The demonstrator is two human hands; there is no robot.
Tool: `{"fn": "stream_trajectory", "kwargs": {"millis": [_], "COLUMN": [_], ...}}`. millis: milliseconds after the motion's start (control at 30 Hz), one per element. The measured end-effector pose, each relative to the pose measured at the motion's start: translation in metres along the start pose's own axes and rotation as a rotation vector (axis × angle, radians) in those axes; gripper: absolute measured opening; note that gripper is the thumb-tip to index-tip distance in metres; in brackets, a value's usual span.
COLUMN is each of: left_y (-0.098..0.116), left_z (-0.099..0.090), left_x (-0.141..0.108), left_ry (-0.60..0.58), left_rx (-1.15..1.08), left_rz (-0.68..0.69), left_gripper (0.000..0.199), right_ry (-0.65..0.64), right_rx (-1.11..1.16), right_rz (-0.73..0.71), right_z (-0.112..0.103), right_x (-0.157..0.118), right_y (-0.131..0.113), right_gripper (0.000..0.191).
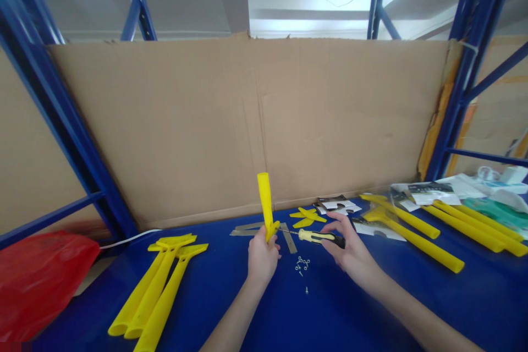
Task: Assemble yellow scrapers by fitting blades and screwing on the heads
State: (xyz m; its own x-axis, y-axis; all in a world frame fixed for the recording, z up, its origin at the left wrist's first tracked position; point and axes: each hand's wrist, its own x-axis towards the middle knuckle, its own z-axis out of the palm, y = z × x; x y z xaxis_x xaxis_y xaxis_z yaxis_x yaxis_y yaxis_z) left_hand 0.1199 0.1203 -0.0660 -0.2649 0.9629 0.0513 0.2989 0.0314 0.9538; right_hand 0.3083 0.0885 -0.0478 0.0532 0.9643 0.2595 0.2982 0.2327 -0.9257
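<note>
Upright in my left hand [263, 258] is a yellow plastic handle [265, 198], its hollow tube end pointing up and its lower part wrapped by my fingers. My right hand [353, 250] has thumb and fingers at the black end of a screwdriver [312, 236] with a pale yellow grip. The screwdriver lies nearly level, its tip meeting the lower part of the handle; the exact contact point is too small to make out. Below the hands, several small screws and nuts [302, 264] are scattered on the blue table [330, 313].
Several yellow handles [159, 286] lie at left, with more handles [416, 234] at right. Small yellow blade-like pieces [307, 217] and printed packets [336, 204] sit behind my right hand. A red plastic bag [45, 280] is far left. A cardboard panel [247, 121] stands behind.
</note>
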Motion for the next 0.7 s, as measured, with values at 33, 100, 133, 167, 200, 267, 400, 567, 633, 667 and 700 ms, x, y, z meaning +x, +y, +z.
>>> {"fn": "stream_trajectory", "kwargs": {"millis": [33, 100, 133, 167, 200, 267, 400, 567, 633, 667, 700], "left_y": [0.000, 0.001, 0.001, 0.002, 0.002, 0.003, 0.001, -0.002, -0.001, -0.001, 0.000], "left_z": [0.000, -0.001, -0.001, -0.001, -0.001, -0.001, -0.001, -0.001, -0.002, -0.002, -0.002], "left_x": [0.000, -0.001, -0.001, -0.001, -0.001, -0.001, -0.001, -0.001, -0.001, -0.001, -0.001], "left_ry": [-0.003, -0.009, -0.008, -0.006, -0.002, 0.009, -0.004, -0.039, -0.035, -0.024, -0.011], "left_rx": [0.007, 0.014, 0.013, 0.009, 0.003, -0.008, 0.013, 0.052, 0.048, 0.038, 0.025], "left_rz": [0.005, 0.015, 0.016, 0.015, 0.012, 0.000, 0.020, 0.089, 0.087, 0.072, 0.050], "left_gripper": [0.025, 0.025, 0.024, 0.025, 0.025, 0.026, 0.025, 0.023, 0.023, 0.023, 0.024], "right_ry": [0.012, 0.051, 0.059, 0.058, 0.052, 0.028, 0.003, 0.042, 0.022, 0.020, 0.015], "right_rx": [-0.033, -0.120, -0.149, -0.159, -0.151, -0.095, -0.085, -0.164, -0.152, -0.139, -0.119], "right_rz": [-0.032, -0.056, -0.052, -0.047, -0.045, -0.056, -0.079, 0.038, 0.053, 0.045, 0.030], "right_z": [-0.001, -0.001, -0.001, 0.000, 0.001, 0.002, -0.002, -0.005, -0.003, -0.002, -0.001], "right_x": [0.000, 0.000, -0.001, -0.002, -0.003, -0.004, -0.001, 0.001, -0.001, -0.002, -0.003], "right_y": [-0.001, -0.003, -0.003, -0.003, -0.002, 0.000, -0.004, -0.010, -0.007, -0.005, -0.003], "right_gripper": [0.043, 0.029, 0.028, 0.029, 0.032, 0.045, 0.044, 0.035, 0.039, 0.039, 0.042]}}
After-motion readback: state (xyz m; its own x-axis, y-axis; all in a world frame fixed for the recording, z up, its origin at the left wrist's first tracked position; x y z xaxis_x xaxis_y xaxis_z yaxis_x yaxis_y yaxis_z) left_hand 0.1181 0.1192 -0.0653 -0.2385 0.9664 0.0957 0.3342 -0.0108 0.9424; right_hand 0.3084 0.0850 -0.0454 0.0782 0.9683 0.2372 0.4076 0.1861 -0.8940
